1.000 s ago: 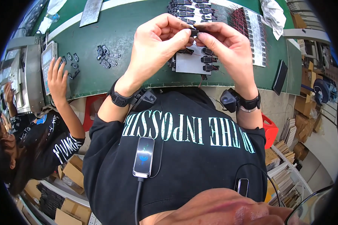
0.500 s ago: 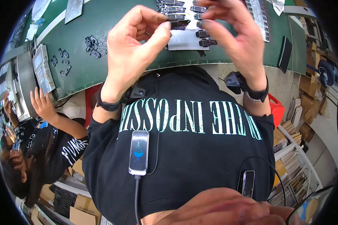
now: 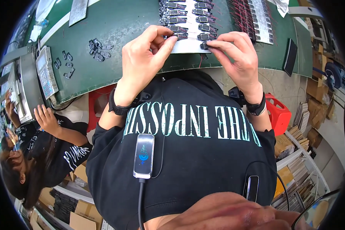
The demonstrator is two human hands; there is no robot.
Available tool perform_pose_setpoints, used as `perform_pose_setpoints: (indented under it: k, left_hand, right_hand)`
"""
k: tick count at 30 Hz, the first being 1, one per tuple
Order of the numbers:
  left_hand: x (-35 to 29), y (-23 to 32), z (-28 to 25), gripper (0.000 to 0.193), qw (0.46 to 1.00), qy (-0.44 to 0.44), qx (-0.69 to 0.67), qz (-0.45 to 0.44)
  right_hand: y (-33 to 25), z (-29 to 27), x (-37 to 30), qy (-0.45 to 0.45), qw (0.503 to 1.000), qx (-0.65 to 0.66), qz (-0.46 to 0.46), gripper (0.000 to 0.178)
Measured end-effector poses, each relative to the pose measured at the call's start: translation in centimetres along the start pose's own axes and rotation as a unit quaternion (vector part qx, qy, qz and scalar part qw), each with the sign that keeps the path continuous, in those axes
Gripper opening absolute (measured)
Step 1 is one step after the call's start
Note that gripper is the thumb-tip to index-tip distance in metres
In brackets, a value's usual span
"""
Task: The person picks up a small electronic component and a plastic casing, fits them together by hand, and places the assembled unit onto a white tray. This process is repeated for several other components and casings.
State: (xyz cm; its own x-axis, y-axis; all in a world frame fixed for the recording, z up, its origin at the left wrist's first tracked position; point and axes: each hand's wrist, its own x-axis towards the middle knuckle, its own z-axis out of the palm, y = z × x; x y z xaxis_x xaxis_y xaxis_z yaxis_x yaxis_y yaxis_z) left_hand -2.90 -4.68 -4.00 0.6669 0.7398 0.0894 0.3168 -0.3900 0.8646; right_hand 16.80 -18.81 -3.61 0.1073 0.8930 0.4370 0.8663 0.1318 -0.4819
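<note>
Several small black speakers (image 3: 176,20) with thin wires lie in two columns on a pale flat plate (image 3: 186,46). At the near end of the left column, my left hand (image 3: 145,57) pinches one small black speaker (image 3: 175,37) between thumb and index finger; the fingertips partly cover it. Across the plate, my right hand (image 3: 239,55) grips another small black speaker (image 3: 204,45) at the near end of the right column. Its fingers are pressed together, and that piece sits at the plate's near right corner.
Loose black speakers (image 3: 99,50) form a pile on the green table (image 3: 134,23) to the left. Another plate (image 3: 261,19) with rows of wired parts lies right. A dark flat panel (image 3: 291,56) rests near the right edge. A co-worker's hand (image 3: 46,118) is at the left.
Both hands have come down toward me to the near end of the plate. My right hand, blurred and raised before, now holds a speaker there. The two columns are more fully visible.
</note>
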Motion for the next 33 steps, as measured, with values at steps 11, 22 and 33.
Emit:
perform_pose_setpoints:
  k: [11,22,33]
  left_hand:
    - [-0.4,-0.2,1.1,0.016,0.972,0.074,0.098,0.2]
    - [-0.1,0.0,2.9,0.023,0.901,0.076,0.188,0.384]
    - [-1.1,1.2,2.3,0.024,0.909,0.042,0.174,0.376]
  right_hand:
    - [0.1,-0.7,-1.3,0.053,0.999,-0.001,0.004,0.028]
    - [-0.4,0.6,-4.4,0.093,0.993,-0.066,0.01,0.036]
    - [-0.8,0.3,-4.7,0.113,0.993,-0.024,0.02,0.039]
